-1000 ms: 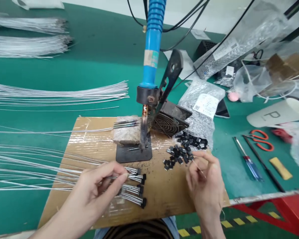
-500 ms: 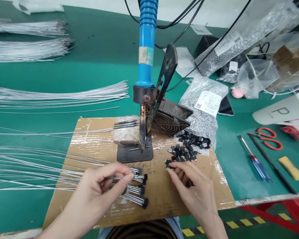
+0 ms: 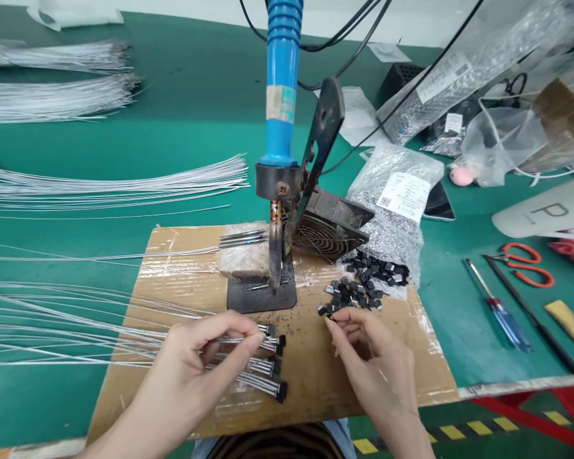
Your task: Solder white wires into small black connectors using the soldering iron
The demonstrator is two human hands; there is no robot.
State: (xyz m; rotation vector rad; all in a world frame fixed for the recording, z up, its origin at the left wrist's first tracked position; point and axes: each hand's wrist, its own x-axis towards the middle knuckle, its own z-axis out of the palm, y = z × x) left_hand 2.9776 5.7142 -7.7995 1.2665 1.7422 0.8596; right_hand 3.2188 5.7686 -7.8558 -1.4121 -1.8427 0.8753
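Observation:
My left hand pinches a thin bundle of silver wires near its end, over a cardboard sheet. Other wire ends capped with small black parts lie right beside those fingers. My right hand rests on the cardboard with fingertips pinched at the near edge of a pile of small black components; what lies between the fingertips is too small to make out. A blue-handled soldering iron stands tip-down in a dark metal stand behind both hands.
More silver wire bundles lie across the green table at left. A small fan and bags of parts sit behind the pile. A blue screwdriver, orange scissors and a yellow item lie at right near the table edge.
My right hand came down from a raised position to the near edge of the black component pile. My left hand kept its pinch on the wires, hardly moving.

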